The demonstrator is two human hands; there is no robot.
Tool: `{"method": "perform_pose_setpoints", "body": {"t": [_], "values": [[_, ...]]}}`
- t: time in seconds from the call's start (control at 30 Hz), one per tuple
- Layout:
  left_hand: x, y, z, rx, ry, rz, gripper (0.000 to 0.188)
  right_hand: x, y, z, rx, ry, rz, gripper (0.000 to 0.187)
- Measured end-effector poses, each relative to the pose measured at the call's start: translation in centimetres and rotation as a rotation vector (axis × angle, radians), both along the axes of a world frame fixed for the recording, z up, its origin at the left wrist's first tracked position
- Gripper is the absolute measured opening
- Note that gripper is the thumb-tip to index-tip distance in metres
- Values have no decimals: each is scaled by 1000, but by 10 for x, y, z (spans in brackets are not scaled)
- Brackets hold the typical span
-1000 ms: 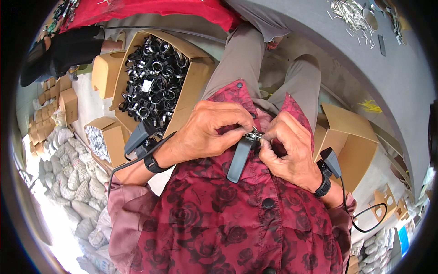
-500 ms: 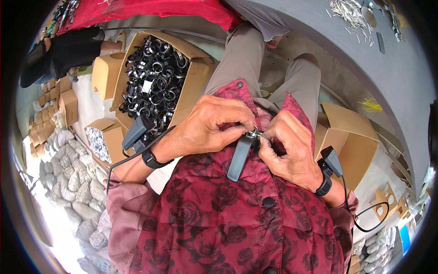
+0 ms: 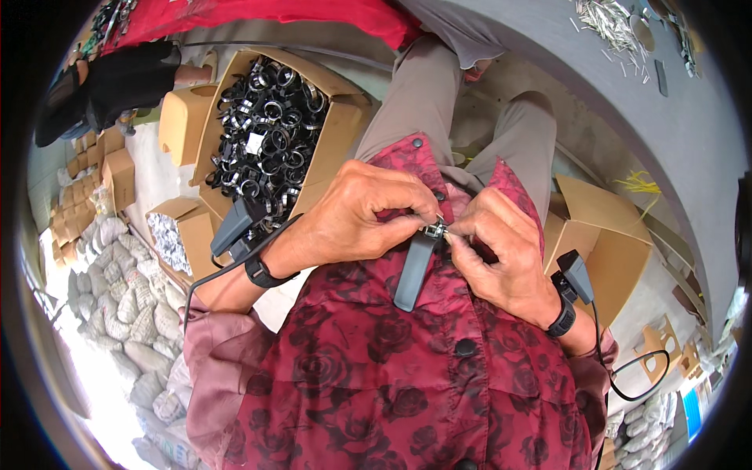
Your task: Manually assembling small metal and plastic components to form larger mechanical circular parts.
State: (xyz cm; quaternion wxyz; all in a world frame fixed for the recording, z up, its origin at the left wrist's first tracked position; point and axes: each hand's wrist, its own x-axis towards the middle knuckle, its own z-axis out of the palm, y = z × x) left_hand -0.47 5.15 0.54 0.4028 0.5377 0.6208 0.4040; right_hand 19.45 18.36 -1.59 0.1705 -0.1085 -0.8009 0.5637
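Note:
In front of my chest hangs a flat dark grey strip with a shiny metal fitting at its upper end. My left hand is closed, pinching the strip at that fitting between thumb and fingertips. From the other side, my right hand is also closed, its thumb and forefinger tips pinching what looks like a small thin metal pin against the fitting. The fingertips partly cover the pin and fitting. The strip's lower end is free, above the red floral vest.
A cardboard box full of black and silver ring-shaped parts stands at left. Another open box is at right. A grey-covered table bears loose silver pins. Cables run from devices on both wrists. A person is at far left.
The view has shifted slightly. Both hands keep their pinch at the metal fitting; my right fingertips have moved slightly, and less of the pin shows.

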Motion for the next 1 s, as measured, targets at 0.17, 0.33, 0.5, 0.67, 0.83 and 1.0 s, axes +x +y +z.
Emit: {"method": "perform_pose_setpoints", "body": {"t": [0.17, 0.33, 0.5, 0.67, 0.83, 1.0], "values": [[-4, 0, -1, -37, 0, -30, 12, -1, 3, -6, -81, 1, 11, 16], [-7, 2, 2, -39, -26, -42, 13, -3, 21, -16, -474, -165, 144, 11], [-4, 1, -2, -31, -35, -45, 12, -4, 18, -34, -743, -202, 161, 10], [-4, -1, 6, -10, -5, -55, 12, -7, 18, -26, -763, -221, 180, 11], [-8, 2, 1, -23, -16, -63, 12, -14, 23, -28, -902, -286, 212, 11], [-10, 0, 2, -67, -29, -49, 11, -13, 21, -30, -905, -255, 239, 10]]}}
